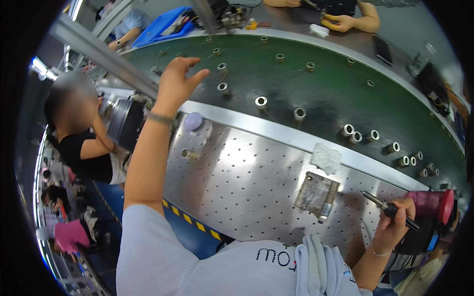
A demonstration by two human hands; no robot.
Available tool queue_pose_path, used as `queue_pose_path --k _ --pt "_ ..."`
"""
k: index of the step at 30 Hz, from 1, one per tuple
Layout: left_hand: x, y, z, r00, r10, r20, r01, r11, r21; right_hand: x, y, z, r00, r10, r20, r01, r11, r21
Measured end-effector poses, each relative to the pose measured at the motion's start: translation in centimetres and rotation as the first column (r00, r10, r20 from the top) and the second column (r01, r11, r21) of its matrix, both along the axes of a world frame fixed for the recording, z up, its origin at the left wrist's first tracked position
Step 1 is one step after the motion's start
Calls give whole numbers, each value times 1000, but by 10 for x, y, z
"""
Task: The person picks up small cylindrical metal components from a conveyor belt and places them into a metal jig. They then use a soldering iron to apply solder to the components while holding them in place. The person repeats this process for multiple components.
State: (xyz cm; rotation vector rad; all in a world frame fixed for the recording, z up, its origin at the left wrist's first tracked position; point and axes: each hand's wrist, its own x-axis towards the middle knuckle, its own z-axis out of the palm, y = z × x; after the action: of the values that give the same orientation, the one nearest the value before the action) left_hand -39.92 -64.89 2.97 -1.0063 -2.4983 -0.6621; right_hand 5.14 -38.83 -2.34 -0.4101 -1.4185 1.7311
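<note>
My left hand (178, 81) reaches out over the green conveyor belt (326, 93), its thumb and fingers apart and nothing visible between them. Closest to it are small metal cylinders standing on the belt, one of them a ring-topped metal cylinder (222, 87). At the right, my right hand (393, 224) is closed around the black handle of a soldering iron (376, 200), its metal tip pointing up and left over the perforated metal plate (237, 182). Left of that tip lies a worn metal fixture (316, 193) with a cylindrical piece (327, 206) along its right side.
A white cloth pad (326, 158) lies behind the fixture. Farther left are a lilac round lid (193, 121) and a single metal cylinder (188, 154). A pink-red roll-shaped object (434, 204) stands by my right hand. People sit across the belt and at left.
</note>
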Motion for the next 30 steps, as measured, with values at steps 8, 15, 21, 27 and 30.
queue_pose_path --k 8,15,21,27,30 --pt "136 -101 -24 966 246 78 -247 969 9 1 -1 -2 998 67 -22 -68 996 -50" --pt "145 -106 -65 917 305 257 -333 940 73 -2 -1 2 994 104 -37 -105 994 -29" --pt "163 -71 -29 526 -431 733 -254 743 619 -4 -7 7 995 92 -34 -93 995 -36" --pt "184 -26 -6 53 -737 673 -42 672 739 -6 -8 7 994 102 -41 -105 992 -65" --pt "188 -9 -5 -55 -750 659 -1 660 751 -9 -11 12 995 92 -28 -94 995 -44"
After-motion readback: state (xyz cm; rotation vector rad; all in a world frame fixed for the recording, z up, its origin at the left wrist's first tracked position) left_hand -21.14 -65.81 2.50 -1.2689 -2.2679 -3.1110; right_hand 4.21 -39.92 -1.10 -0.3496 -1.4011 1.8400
